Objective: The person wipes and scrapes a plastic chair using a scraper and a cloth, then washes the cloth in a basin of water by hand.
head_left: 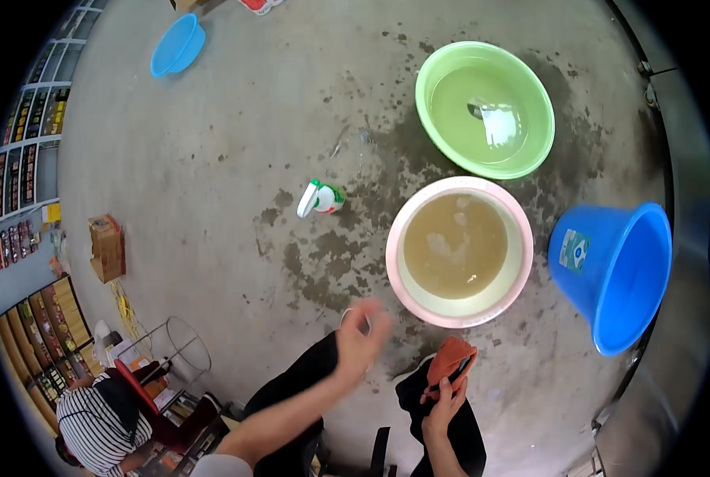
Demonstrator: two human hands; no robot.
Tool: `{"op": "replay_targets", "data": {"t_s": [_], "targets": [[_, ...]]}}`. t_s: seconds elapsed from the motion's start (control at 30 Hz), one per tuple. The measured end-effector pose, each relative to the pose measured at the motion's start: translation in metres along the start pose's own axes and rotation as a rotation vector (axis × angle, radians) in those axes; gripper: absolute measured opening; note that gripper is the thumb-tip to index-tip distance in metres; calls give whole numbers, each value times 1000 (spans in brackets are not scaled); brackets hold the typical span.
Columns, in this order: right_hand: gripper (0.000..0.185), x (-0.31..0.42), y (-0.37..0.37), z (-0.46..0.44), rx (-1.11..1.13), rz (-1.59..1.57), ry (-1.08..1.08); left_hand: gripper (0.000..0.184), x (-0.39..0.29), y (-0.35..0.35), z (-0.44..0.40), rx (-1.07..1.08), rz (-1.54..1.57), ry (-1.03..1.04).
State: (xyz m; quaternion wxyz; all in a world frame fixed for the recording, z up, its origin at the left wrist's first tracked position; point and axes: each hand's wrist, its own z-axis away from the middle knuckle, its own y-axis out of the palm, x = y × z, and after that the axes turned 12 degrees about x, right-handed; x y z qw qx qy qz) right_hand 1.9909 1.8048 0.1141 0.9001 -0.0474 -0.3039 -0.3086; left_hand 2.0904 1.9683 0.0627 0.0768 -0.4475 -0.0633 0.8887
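Observation:
My left hand (360,340) is raised above my left knee, just left of the pink-rimmed basin. It is somewhat blurred; the fingers are loosely curved, with a gap from the thumb and nothing visible in them. My right hand (444,409) grips an orange cloth (453,359) in front of my right knee, below the same basin. Something dark shows along the cloth's right edge, but its kind is hidden. The pink-rimmed basin (394,262) holds murky brown water. Behind it, a green basin (428,119) contains clearer water and a small dark object.
A tall blue bucket (593,266) leans at the right. A spray bottle (327,199) lies on the wet floor left of the basins. Farther off are a small blue basin (178,46) and a cardboard box (106,248). A person in a striped shirt (100,425) is at lower left.

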Motion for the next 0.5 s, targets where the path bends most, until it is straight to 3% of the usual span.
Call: {"op": "replay_targets", "data": {"t_s": [0.07,0.13,0.2,0.33,0.47,0.5], "targets": [[34,-25,-15,6,-50,80,-34,42,-1,-39,-54,-313,-198,151],[35,-32,-23,18,-87,155,-41,62,2,-82,-115,-543,-527,105],[32,-29,-24,34,-197,170,-14,70,-15,-103,-159,-601,-910,103],[39,-18,-36,49,-250,193,-37,56,-34,-121,-214,-304,-1253,-49],[37,14,-40,53,-293,204,-124,46,-36,-125,-223,-271,-1281,-46],[37,22,-38,57,-303,204,-141,50,-39,-129,-218,-199,-1219,-183]]}}
